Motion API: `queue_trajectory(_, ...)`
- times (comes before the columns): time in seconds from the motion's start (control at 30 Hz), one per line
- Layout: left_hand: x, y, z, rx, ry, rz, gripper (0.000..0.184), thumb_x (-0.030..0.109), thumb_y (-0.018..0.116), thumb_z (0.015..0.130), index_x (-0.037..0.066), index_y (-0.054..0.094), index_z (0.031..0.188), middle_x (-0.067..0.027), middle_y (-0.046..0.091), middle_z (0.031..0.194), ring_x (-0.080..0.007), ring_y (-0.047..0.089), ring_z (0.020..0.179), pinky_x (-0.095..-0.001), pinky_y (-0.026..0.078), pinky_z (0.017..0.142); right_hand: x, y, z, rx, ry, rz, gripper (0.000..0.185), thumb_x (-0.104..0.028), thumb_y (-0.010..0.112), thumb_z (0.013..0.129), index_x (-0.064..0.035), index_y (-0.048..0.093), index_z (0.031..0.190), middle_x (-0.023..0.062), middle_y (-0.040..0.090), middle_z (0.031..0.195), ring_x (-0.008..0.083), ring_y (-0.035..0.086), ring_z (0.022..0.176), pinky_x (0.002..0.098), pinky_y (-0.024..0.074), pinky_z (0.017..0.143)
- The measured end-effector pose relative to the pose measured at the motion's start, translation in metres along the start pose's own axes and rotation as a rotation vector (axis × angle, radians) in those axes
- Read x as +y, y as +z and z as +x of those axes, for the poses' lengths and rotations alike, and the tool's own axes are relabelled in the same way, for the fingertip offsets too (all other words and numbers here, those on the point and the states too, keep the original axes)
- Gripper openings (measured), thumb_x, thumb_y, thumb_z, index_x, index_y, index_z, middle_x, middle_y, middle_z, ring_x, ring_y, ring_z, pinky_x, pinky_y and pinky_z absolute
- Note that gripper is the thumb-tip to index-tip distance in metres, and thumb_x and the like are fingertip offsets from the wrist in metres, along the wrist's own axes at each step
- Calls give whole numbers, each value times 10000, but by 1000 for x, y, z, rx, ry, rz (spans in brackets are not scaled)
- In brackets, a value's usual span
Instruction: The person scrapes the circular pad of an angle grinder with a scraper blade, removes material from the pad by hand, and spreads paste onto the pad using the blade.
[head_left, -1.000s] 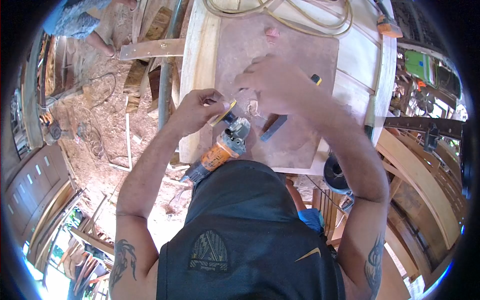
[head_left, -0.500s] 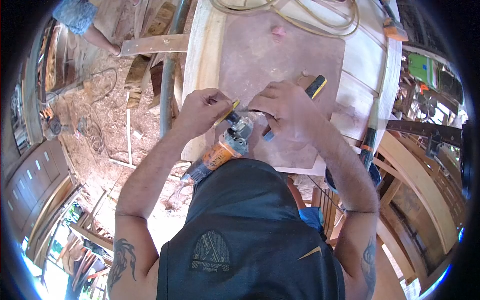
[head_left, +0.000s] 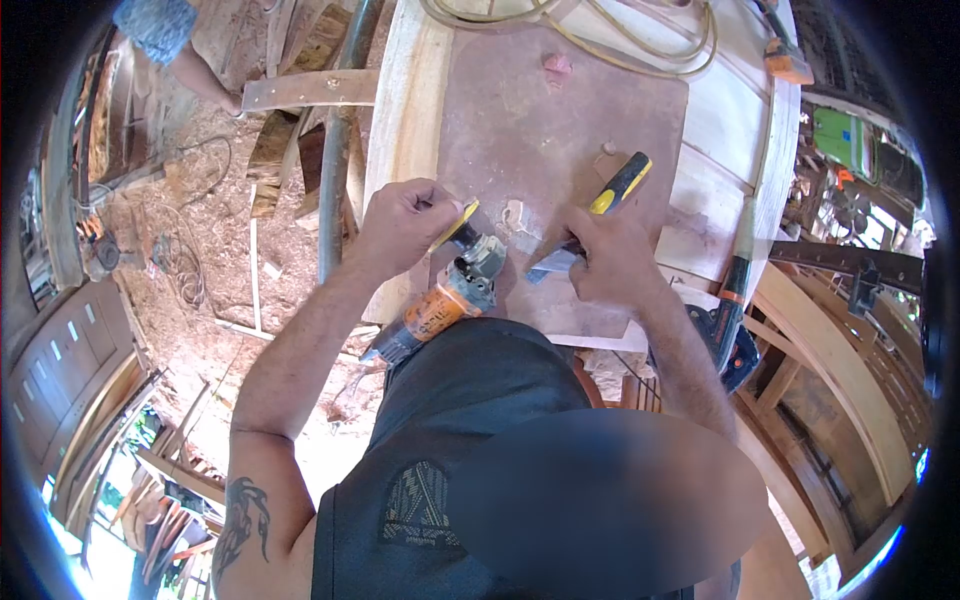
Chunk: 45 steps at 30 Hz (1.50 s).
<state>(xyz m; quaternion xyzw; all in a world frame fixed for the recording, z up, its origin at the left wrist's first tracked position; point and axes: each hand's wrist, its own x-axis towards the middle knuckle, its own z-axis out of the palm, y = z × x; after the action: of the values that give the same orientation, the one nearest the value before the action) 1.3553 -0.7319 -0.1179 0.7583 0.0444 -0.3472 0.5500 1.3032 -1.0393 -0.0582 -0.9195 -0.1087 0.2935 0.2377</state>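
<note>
An orange-and-grey angle grinder (head_left: 432, 310) leans against my thigh, its yellow-edged disc (head_left: 457, 226) turned up toward my left hand. The fingers of my left hand (head_left: 412, 222) are closed in a pinch at the rim of that disc. My right hand (head_left: 612, 258) lies across a flat-bladed chisel with a black and yellow handle (head_left: 622, 184), fingers curled over its middle. The blade tip shows below the fingers, pointing toward me. Between my hands a pale smear of filler or dust (head_left: 513, 214) marks the brown board (head_left: 560, 125).
A yellowish cord (head_left: 690, 66) loops over the far end of the bench. An orange tool (head_left: 789, 64) lies at far right; another power tool (head_left: 735, 300) is beside my right forearm. A metal pipe (head_left: 336, 200) and wood scraps are at left. Another person's arm (head_left: 207, 82) shows at upper left.
My right hand has drawn back toward me and to the right, away from the disc, onto the chisel. More of the chisel's handle and the pale smear now show. My left hand stays put.
</note>
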Motion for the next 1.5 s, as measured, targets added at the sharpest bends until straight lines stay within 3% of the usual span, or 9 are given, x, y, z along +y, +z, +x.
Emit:
queue_trajectory(0.13, 4, 0, -1, -2, -16, -8, 263, 261, 763, 939, 1, 793, 962, -66, 759, 817, -114, 679, 753, -300, 552, 706, 16, 12, -7, -99, 51, -166, 472, -88, 761, 701, -69, 640, 1157, 201, 732, 1054, 409, 715, 982, 534, 548, 857)
queue_trajectory(0.23, 4, -1, -1, 0, -24, 65, 291, 287, 763, 934, -2, 791, 958, -72, 758, 816, -118, 679, 754, -302, 550, 707, 4, 13, -15, 239, -132, -384, 535, -137, 761, 747, -59, 641, 1263, 237, 700, 1208, 426, 709, 1057, 508, 557, 908)
queue_trajectory(0.33, 7, -1, -2, 4, -23, 70, 311, 299, 760, 928, -10, 788, 954, -73, 753, 802, -116, 673, 747, -305, 543, 694, -33, 32, -11, 323, 60, 49, 586, -251, 770, 833, -36, 616, 1356, 252, 653, 1302, 464, 684, 1135, 523, 554, 960)
queue_trajectory(0.4, 5, 1, -2, -3, -18, 47, 243, 227, 753, 965, -15, 775, 960, -26, 715, 800, -80, 618, 750, -276, 497, 683, -62, 39, -2, 137, 242, 501, 654, -372, 768, 894, -5, 575, 1400, 269, 633, 1311, 491, 661, 1176, 550, 542, 998)
queue_trajectory(0.5, 8, 1, -2, -3, -19, 42, 213, 189, 750, 980, -22, 770, 962, -1, 699, 803, -61, 597, 756, -259, 480, 683, -77, 80, 14, 212, 194, 456, 705, -409, 775, 910, 25, 538, 1412, 294, 605, 1311, 508, 653, 1167, 573, 532, 1007)
queue_trajectory(0.8, 3, 0, -2, -11, -37, -36, 184, 163, 756, 970, -20, 779, 977, 3, 703, 810, -61, 602, 757, -252, 485, 684, -85, 94, 22, 204, 194, 477, 705, -400, 790, 928, 62, 550, 1403, 317, 587, 1327, 495, 623, 1223, 536, 523, 1026)
queue_trajectory(1.03, 0, 1, -1, 1, -21, -76, 229, 223, 754, 938, -4, 779, 920, -8, 716, 765, -67, 618, 700, -271, 504, 639, -85, 97, 23, 198, 173, 462, 686, -350, 757, 916, 34, 527, 1436, 300, 557, 1325, 514, 661, 1140, 570, 548, 989)
queue_trajectory(1.5, 4, 0, -4, -21, 62, -55, 173, 144, 734, 987, -23, 777, 1005, -33, 758, 856, -59, 670, 787, -252, 559, 718, -86, 93, 24, 174, 171, 464, 717, -345, 752, 914, 71, 512, 1445, 310, 556, 1342, 514, 665, 1148, 554, 554, 993)
